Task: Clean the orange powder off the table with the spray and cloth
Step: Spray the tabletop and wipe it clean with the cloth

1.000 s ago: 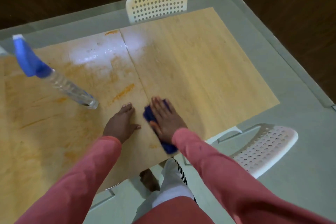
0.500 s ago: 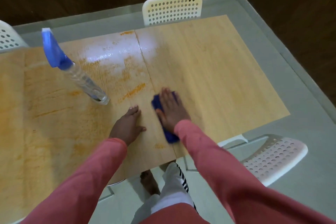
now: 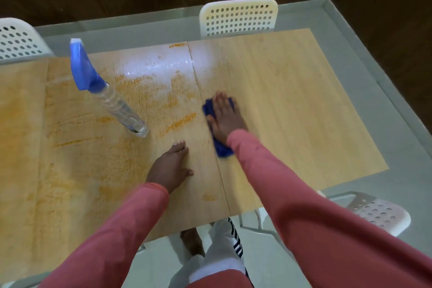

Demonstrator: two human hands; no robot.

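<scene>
R hand [image 3: 225, 121] flat on blue cloth [image 3: 221, 147], fingers straight and close together, pressing it to the table [image 3: 304, 100] just right of the centre seam. L hand [image 3: 169, 168] flat on bare wood near the front edge, fingers straight, holding nothing, prob. bracing. Orange powder [image 3: 180, 123] lies left of the cloth, across the seam: nearest streak runs diagonal, low-left to high-right, w/ more smears further left and toward the far edge. Cloth's long axis runs near-to-far, roughly along the seam. So next wipe should go leftward; R hand already has the cloth, nearer to the streak. Spray bottle [image 3: 109, 93] stands left of the streak, apart from both hands. Wet sheen at the far side, maybe glare.
</scene>
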